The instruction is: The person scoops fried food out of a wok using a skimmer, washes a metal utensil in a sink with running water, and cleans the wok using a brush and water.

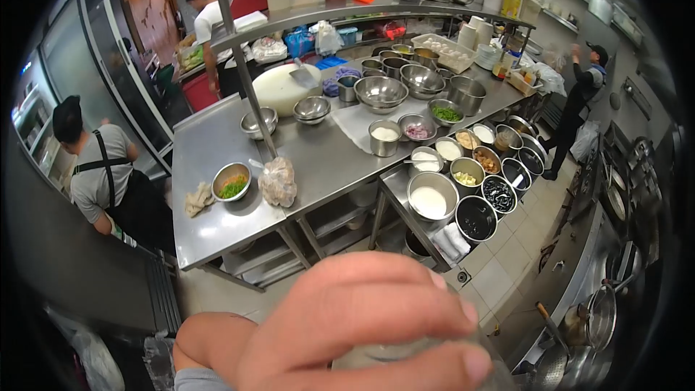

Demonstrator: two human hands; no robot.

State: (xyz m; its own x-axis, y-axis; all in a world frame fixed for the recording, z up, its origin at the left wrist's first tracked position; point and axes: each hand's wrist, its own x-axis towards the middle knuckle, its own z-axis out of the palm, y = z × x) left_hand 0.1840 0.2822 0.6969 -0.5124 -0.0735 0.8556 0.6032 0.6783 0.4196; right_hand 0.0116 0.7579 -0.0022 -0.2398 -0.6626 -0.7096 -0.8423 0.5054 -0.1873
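Observation:
My left hand (362, 318) is raised very close to the camera and fills the bottom middle. Its forearm bends in from the lower left, below a grey sleeve. The fingers and thumb curl around a see-through container (384, 353), which shows between them and past the fingertips. Most of that container is hidden by the hand, so I cannot tell if it is a cup or a jar. Nowhere in the picture does my right hand appear.
Beyond the hand stands a steel table (195, 141) with a bowl of chopped greens (233, 187), a plastic bag (278, 182) and mixing bowls (381, 94). Ingredient pots (432, 199) crowd a lower stand. Stoves line the right. One person (108, 166) is left; others work farther back.

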